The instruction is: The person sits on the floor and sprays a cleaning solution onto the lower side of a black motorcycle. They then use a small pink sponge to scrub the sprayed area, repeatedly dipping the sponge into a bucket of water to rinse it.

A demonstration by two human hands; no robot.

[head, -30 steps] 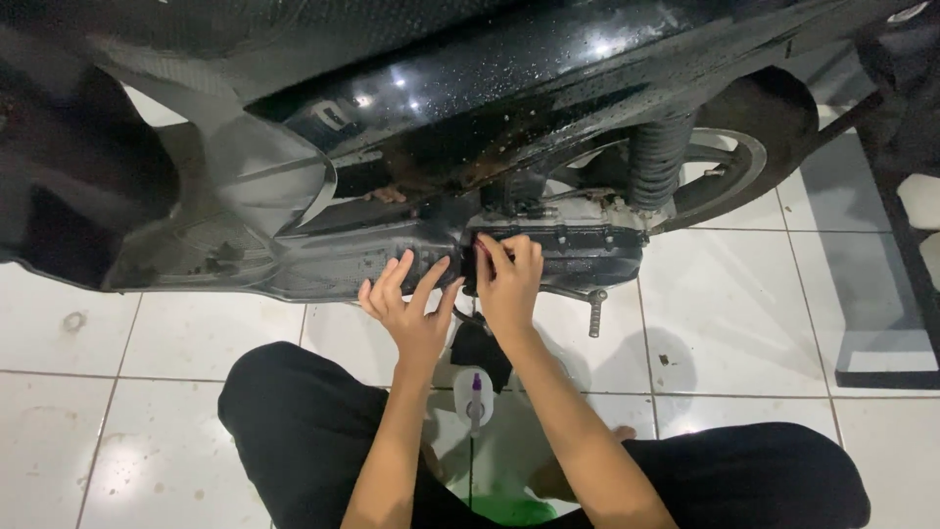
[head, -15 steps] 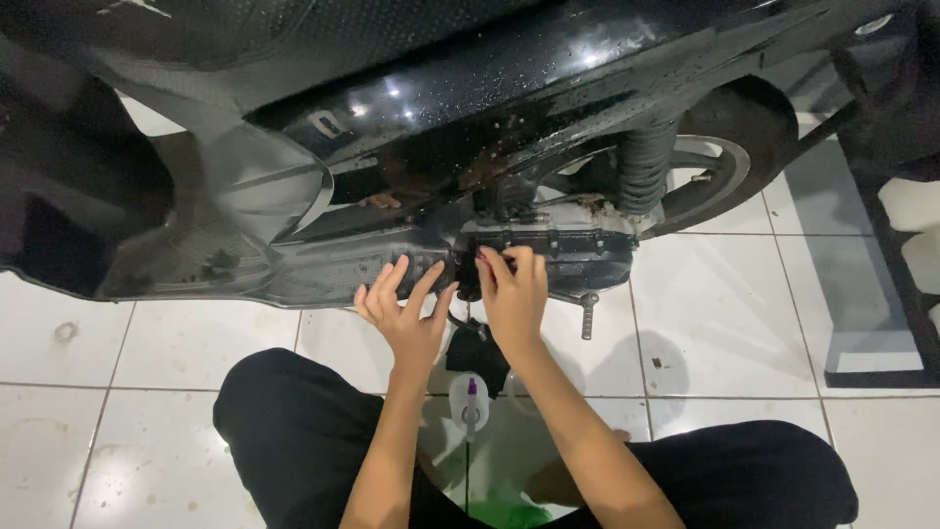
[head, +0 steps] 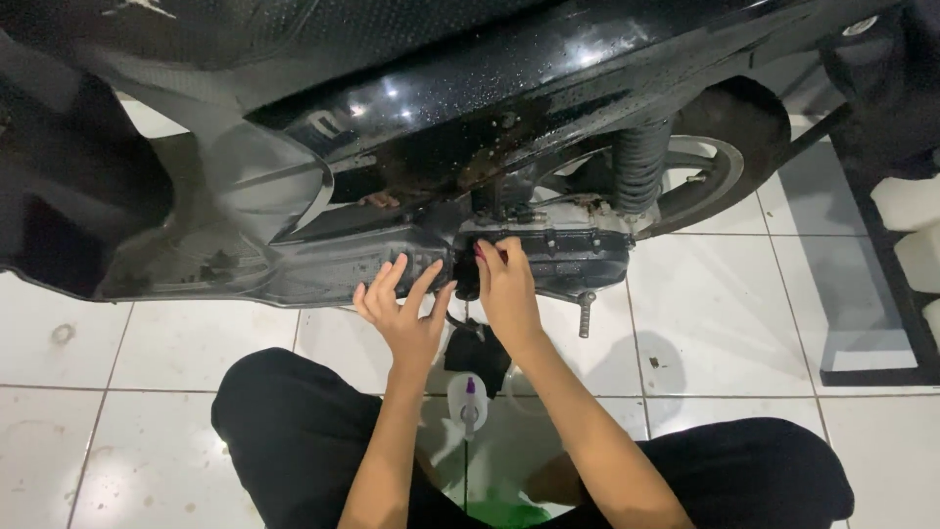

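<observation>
The left hand (head: 406, 313) has its fingers (head: 390, 279) spread wide, tips resting against the dark engine cover (head: 343, 269) low on the scooter (head: 470, 88), holding nothing. The right hand (head: 507, 289) sits just beside it, fingers (head: 490, 257) bent close together and pressed onto the black casing (head: 578, 250) at a dark spot between the two covers; whether they pinch some small part there cannot be told. Below the hands a black funnel-like piece (head: 477, 355) hangs over a clear bottle with a purple tip (head: 468, 400), and a thin cord runs down from it toward something green (head: 509, 514) at the bottom edge. A bolt-like peg (head: 586, 313) juts down from the casing. The person's legs, in black, frame the bottle on both sides. Behind are the coil shock (head: 641, 162) and the rear wheel (head: 729, 162), all standing on a white tiled floor (head: 147, 343) with a few stains.
</observation>
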